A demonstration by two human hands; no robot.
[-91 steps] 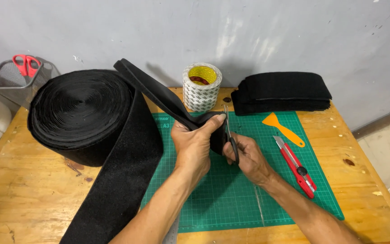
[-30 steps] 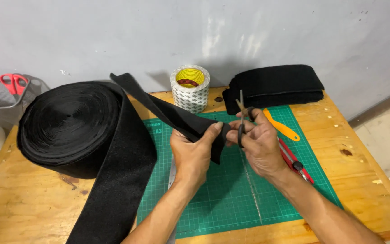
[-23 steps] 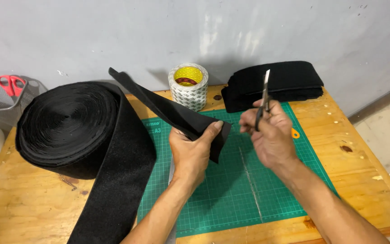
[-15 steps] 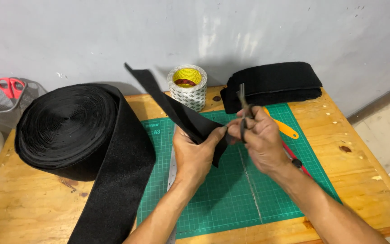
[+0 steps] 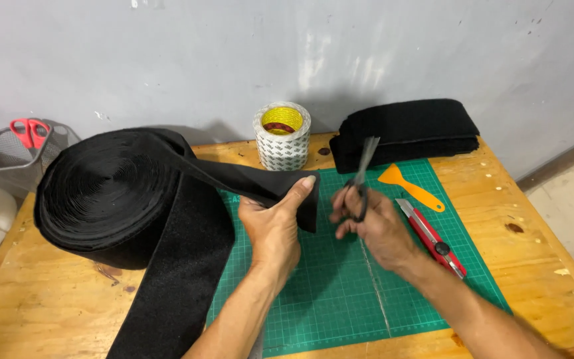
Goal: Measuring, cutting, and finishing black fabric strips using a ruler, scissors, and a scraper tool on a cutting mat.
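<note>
My left hand (image 5: 275,225) grips the free end of a wide black fabric strip (image 5: 247,183) that runs off a big black roll (image 5: 104,189) at the left. The strip end hangs folded over my fingers above the green cutting mat (image 5: 340,292). My right hand (image 5: 373,223) holds a pair of black-handled scissors (image 5: 363,174), blades pointing up and away, a little to the right of the strip end and apart from it.
A roll of white double-sided tape (image 5: 282,135) stands at the back. A stack of cut black pieces (image 5: 406,133) lies back right. An orange scraper (image 5: 410,188) and a red utility knife (image 5: 430,236) lie on the mat. A wire basket with red scissors (image 5: 28,133) sits far left.
The strip has dropped from steeply tilted to nearly level in my left hand. My right hand drew the scissors away to the right, off the strip end.
</note>
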